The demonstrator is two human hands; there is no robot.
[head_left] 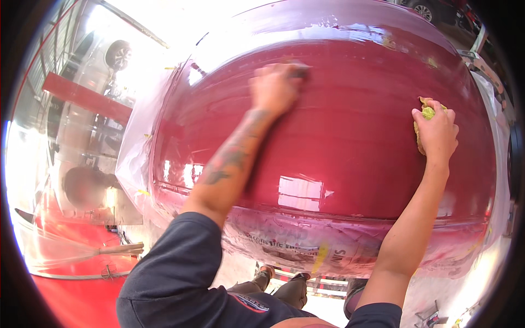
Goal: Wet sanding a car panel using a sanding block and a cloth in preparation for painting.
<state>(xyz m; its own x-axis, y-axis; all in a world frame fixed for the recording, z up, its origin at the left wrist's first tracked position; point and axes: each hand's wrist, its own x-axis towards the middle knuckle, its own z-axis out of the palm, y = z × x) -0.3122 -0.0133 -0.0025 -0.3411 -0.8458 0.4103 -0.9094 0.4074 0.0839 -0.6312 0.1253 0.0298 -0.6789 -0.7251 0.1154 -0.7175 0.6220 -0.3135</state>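
Observation:
A wide, glossy dark-red car panel (339, 158) fills the middle of the view, with wet streaks and bright reflections on it. My left hand (270, 87) reaches over its far left part, closed on a small dark pad (298, 71). Motion smears both the hand and the pad, so the pad's exact kind is unclear. Toward the panel's right side, my right hand (439, 131) grips a yellow-green sponge (427, 113). Part of the sponge sticks out past the fingers and rests against the red surface; the palm hides the remainder.
Printed masking paper (284, 240), stained pink, runs along the near edge. Pale masking sheet (135, 147) covers the left side, with yellow tape. A red beam (87, 98) and a silver car (82, 120) are farther left. Another car's wheel (423, 12) shows at upper right.

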